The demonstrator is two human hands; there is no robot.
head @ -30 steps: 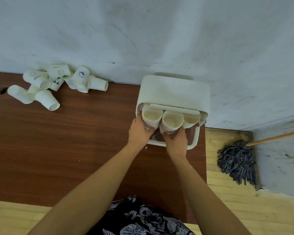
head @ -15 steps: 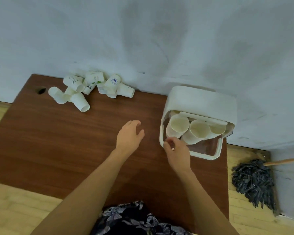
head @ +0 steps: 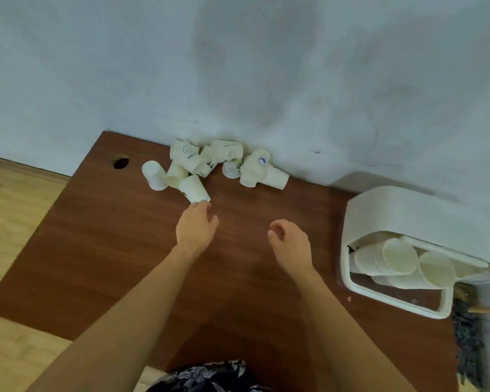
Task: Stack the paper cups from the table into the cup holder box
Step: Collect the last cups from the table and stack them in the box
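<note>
Your left hand (head: 196,225) reaches toward the upper middle of the frame, its fingers extended and loosely spread, the fingertips (head: 202,205) just at the rim of the nearest paper cup (head: 194,189); whether they actually touch it cannot be told. That grip holds nothing. Your right hand (head: 290,245) hovers over the worktop (head: 102,250) to the right of the left one, near the centre of the frame, its fingers loosely curled toward the thumb with nothing between them.

The loose paper cups (head: 210,165) lie on their sides in a jumbled pile at the far edge of the worktop, against the wall (head: 238,66), in the upper middle of the frame. One carries a smiley face and the word "HELLO" (head: 188,154), another a small blue emblem (head: 261,161), and some show green or dark markings. The nearest cup lies tilted with its open mouth pointing toward your left hand.

The cup holder box (head: 408,219) sits at the right side of the frame, on the right end of the worktop, well apart from the pile. It is white, with a rounded cover on top and an open front tray. Inside, nested stacks of cups (head: 385,257) lie leaning, their open mouths facing you.

A round hole (head: 121,162) pierces the worktop at its upper left corner. A dark mop head (head: 467,343) shows at the lower right edge, and patterned fabric (head: 207,376) at the bottom centre.
</note>
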